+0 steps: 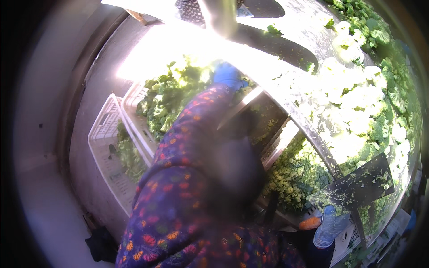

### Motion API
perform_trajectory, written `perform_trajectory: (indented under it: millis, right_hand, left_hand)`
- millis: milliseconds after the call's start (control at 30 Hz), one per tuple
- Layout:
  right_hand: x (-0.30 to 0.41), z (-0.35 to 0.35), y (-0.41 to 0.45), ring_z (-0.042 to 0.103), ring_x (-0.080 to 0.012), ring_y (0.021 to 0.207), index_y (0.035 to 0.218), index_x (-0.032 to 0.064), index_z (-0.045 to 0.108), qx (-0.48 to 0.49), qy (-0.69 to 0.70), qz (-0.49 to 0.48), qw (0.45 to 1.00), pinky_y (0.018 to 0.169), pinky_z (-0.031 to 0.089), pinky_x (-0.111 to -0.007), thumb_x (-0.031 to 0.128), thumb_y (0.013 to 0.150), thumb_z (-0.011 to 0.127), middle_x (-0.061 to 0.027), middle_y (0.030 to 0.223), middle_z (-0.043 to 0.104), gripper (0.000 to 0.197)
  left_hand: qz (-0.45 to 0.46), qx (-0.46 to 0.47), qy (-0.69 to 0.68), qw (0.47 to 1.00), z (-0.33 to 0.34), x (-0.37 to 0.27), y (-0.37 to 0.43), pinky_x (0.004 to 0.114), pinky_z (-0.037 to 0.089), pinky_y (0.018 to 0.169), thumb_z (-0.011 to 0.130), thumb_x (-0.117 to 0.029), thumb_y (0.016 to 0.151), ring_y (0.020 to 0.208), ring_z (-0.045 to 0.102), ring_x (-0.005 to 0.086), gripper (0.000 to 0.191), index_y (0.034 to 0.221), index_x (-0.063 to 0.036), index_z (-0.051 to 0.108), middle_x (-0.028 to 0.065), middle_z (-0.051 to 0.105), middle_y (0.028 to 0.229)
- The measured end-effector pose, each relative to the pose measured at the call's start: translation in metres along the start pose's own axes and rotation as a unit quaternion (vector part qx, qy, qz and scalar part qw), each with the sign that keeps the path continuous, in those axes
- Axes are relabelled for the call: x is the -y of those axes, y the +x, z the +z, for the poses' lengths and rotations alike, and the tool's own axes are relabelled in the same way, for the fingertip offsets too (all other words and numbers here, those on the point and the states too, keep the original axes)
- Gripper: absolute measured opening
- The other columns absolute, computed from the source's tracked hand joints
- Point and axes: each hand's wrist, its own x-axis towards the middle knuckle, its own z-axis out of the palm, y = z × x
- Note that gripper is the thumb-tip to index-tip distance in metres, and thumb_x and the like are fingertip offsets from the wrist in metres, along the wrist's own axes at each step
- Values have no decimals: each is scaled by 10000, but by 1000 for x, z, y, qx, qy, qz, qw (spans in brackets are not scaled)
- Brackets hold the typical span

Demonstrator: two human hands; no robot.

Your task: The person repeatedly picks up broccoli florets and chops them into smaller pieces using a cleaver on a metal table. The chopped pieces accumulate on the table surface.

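Observation:
My left hand [228,77], in a blue glove under a floral purple sleeve, reaches out beside green and pale vegetable pieces [161,104] heaped in a white plastic crate [135,95]. Glare and blur hide its fingers, so a hold is not settled. At the lower right my right hand [330,226] wears a thin blue plastic glove over a dark cuff. A short orange object [310,222] shows at its left side; whether the hand grips it is unclear. Just beyond lies a dark rectangular plate [355,184] strewn with pale crumbs, at the table's edge.
Cauliflower-like florets [355,97] and green broccoli-like pieces [382,37] cover the sunlit metal table [298,20]. A second white crate [107,134] holds some greens. Chopped trimmings [298,171] lie below the curved table rim [311,140]. A blurred dark shape covers the middle of the view.

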Motion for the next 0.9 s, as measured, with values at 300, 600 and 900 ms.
perform_trajectory:
  millis: [300, 600, 900]
  right_hand:
    - [-30, -24, 16, 545, -158, 597, 954, -32, 570, 73, -120, -160, 977, 625, 482, -283, 134, 788, 550, -48, 692, 597, 235]
    - [-18, -9, 8, 536, -165, 579, 1092, -50, 485, 23, 57, -1, 998, 559, 474, -289, 109, 817, 555, -89, 701, 582, 325]
    - [15, -16, 14, 516, -125, 553, 1181, -16, 458, -49, 178, 44, 982, 497, 444, -271, 112, 824, 604, -70, 814, 573, 406]
  left_hand:
    - [127, -114, 91, 981, -12, 18, -39, 515, 197, 1071, 660, -467, 734, 1307, 286, 380, 678, 1300, -145, 474, 169, 371, 1391]
    - [-46, -255, -58, 964, 29, 112, -34, 488, 247, 1074, 643, -357, 739, 1293, 284, 457, 710, 1354, -105, 395, 299, 276, 1412]
    - [43, -249, -67, 965, -35, 118, -3, 410, 473, 815, 679, -227, 717, 1056, 528, 333, 425, 1101, -72, 584, 181, 551, 1113]
